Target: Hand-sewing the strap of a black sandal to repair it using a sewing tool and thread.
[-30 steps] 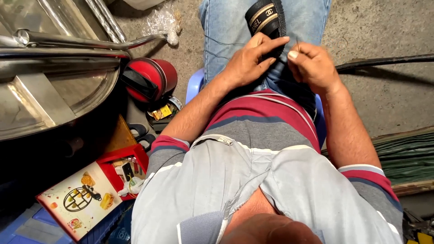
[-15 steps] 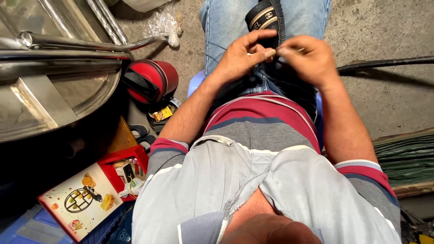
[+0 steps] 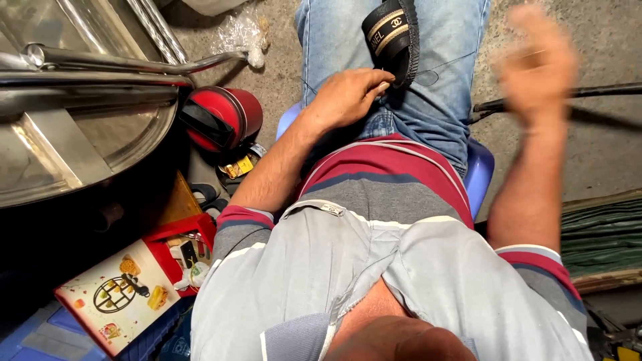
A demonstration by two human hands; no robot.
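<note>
Pinching black sandal (image 3: 394, 37) edge w/ left hand (image 3: 348, 97) on lap; right hand (image 3: 535, 63) raised, blurred, grip unclear.

Left hand (image 3: 348, 97) rests curled; right hand (image 3: 535, 67) raised, blurred.

Rough concrete floor (image 3: 602, 144), blue stool (image 3: 480, 175), steel frame (image 3: 100, 63)

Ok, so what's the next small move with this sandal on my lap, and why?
Probably lower the right hand to the black sandal with the gold-banded strap. The left hand pinches the sandal's edge on the blue jeans, while the right hand is blurred, up and away from it. A thin dark thread seems to run between them.
</note>
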